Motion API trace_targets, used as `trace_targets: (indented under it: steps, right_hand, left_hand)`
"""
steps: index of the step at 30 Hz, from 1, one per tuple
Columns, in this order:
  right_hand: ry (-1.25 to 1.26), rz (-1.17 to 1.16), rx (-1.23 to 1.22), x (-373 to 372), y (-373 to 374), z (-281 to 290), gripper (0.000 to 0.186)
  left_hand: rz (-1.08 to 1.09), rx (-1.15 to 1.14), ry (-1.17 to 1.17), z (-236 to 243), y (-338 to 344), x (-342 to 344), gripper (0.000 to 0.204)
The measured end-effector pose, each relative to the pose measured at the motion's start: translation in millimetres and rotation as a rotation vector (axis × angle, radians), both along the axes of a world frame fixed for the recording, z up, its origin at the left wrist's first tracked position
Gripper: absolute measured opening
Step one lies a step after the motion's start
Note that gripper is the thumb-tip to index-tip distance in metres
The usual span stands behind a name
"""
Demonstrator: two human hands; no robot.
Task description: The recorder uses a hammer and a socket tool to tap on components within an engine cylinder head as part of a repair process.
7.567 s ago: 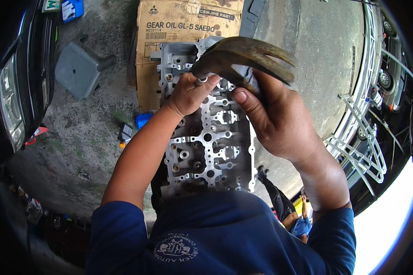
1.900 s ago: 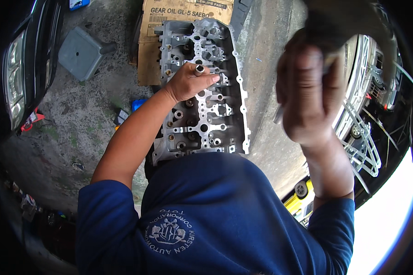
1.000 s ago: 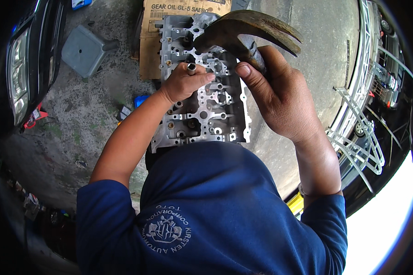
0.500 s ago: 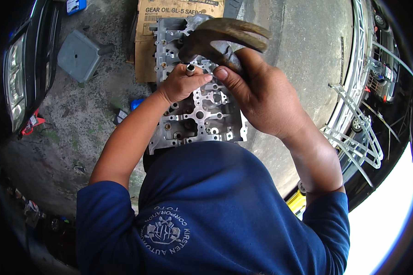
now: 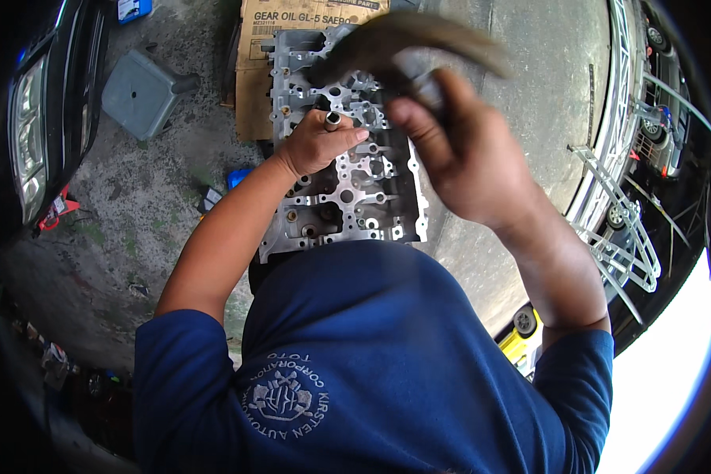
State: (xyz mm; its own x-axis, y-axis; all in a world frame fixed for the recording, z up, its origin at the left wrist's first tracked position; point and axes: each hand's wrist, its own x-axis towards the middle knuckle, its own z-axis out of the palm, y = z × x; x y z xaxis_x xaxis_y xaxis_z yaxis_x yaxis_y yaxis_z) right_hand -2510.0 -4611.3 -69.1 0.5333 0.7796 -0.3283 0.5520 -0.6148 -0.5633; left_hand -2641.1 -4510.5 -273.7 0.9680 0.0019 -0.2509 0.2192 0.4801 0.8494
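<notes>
Hammer [image 5: 419, 39] in right hand [image 5: 474, 154], grip closed close under the steel head, both blurred. Striking face to the left, claws to the right, above the far part of the cylinder head [image 5: 361, 201]; exact height impossible to tell. Tube [image 5: 332, 121] in left hand [image 5: 312, 148], fist wrapped snugly around, hollow end poking out past thumb and forefinger. Lower end hidden beneath the fist, so contact with the casting impossible to confirm. Cylinder head lying lengthwise between shirt [image 5: 355, 316] and carton [image 5: 253, 99], ports and bearing seats uppermost; support underneath mostly hidden. Off to the left, grey stool [image 5: 138, 95] on the stained floor [image 5: 158, 201].

Likeliest trouble: off-centre blow onto left thumb, with so little tube clear of the fist. Likely causes: poor aim, loose wrist, or view of the tube's end blocked by the hammer. Another worry: sideways skid of the tube under a slanted hit, with gouging of nearby seats as a result. Too heavy a strike, possibly a cracked web in the thin-looking casting. With any rocking of the support, poorer aim still.
</notes>
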Motion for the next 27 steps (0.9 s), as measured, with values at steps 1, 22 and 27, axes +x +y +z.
trace_targets:
  steps: [1, 22, 27]
  right_hand:
    - [0.084, -0.072, -0.049, -4.8, -8.5, -8.3, 0.027]
    - [0.185, -0.203, -0.056, -28.7, -31.0, 20.4, 0.038]
    - [0.208, -0.147, -0.039, -35.0, -29.5, 30.0, 0.039]
  left_hand:
    - [0.060, 0.106, 0.016, 7.2, -3.6, 2.8, 0.041]
    - [-0.046, -0.003, 0.039, 38.7, -12.5, -34.1, 0.028]
    - [-0.018, 0.056, -0.018, 33.3, -15.6, -34.6, 0.029]
